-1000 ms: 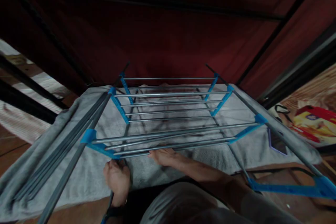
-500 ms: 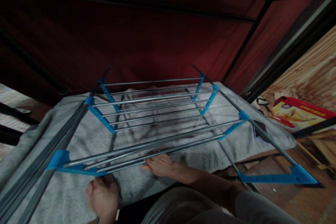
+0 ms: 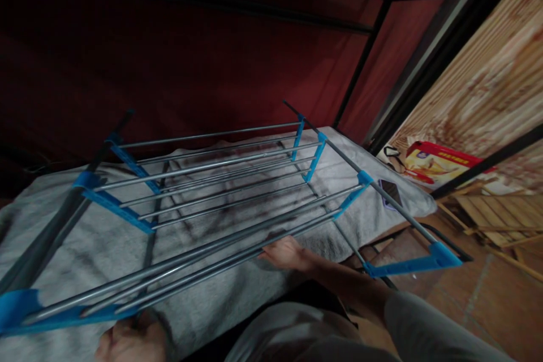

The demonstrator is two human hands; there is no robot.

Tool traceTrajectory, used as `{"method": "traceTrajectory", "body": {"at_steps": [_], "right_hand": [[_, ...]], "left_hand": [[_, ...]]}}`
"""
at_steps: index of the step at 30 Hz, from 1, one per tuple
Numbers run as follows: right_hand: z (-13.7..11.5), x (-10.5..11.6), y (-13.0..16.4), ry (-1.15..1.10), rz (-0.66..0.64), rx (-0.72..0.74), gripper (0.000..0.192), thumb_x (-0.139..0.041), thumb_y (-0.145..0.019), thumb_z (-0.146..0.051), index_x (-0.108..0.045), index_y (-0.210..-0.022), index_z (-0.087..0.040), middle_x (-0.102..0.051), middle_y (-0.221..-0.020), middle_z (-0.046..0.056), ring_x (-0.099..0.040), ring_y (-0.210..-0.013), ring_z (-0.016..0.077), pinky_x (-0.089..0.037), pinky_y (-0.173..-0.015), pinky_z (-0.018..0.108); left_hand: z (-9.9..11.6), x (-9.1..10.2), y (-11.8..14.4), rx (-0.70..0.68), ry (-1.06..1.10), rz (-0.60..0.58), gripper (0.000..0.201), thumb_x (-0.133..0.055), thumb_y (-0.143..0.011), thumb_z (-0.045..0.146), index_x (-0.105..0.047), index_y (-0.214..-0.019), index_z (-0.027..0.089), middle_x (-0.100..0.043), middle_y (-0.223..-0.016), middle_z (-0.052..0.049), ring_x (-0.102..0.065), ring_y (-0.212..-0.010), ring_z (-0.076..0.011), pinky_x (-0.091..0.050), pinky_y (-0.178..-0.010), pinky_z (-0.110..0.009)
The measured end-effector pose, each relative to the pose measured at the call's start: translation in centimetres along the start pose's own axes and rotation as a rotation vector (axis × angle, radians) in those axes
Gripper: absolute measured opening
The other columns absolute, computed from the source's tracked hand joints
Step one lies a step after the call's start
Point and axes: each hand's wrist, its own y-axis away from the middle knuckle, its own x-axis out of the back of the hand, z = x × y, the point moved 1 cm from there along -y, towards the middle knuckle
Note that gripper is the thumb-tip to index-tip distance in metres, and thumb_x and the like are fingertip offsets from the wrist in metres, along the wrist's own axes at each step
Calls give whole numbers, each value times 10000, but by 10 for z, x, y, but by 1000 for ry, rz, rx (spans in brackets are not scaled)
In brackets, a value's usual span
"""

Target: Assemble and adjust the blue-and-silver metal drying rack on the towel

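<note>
A clothes drying rack point(image 3: 220, 164) with grey metal rods and blue plastic joints stands over a grey towel point(image 3: 85, 243). My right hand point(image 3: 286, 253) reaches under the nearest rods and rests on the towel, fingers closed around the rods as far as I can see. My left hand point(image 3: 129, 339) sits at the bottom edge, wrapped around a dark bar of the rack near the blue corner piece point(image 3: 17, 308). Much of the left hand is cut off by the frame.
A dark red wall with black bars rises behind the rack. At the right lie a red and yellow package point(image 3: 436, 161), a dark phone point(image 3: 389, 188) on the towel's edge and wooden slats point(image 3: 492, 215). The rack's blue end bracket point(image 3: 419, 263) juts out to the right.
The view has swung to the right, so the rack now sits further left in frame. My left hand has slid toward the bottom-left corner; my right hand stays under the near rods.
</note>
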Motion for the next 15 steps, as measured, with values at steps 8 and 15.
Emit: {"method": "traceTrajectory", "body": {"at_steps": [8,15], "right_hand": [[3,-8,3,-22,63,-23,334,-487,-1008,-452,-722,-1050,-218,-770,-924,73,-710,-848,206,-504,-739,286],[-9,-12,27,-137,314,107,301,-475,-1007,-265,-666,-1239,-239,-731,-1141,93,-678,-1031,235,-521,-923,395]], "left_hand": [[-1,-5,0,-93,-110,39,170,-446,-754,392,-343,-694,271,-330,-632,-3,-551,-810,-304,-493,-825,-445],[18,12,30,-47,36,132,344,-497,-879,353,-562,-1127,124,-563,-1019,-146,-538,-1099,-332,-463,-977,-526]]}}
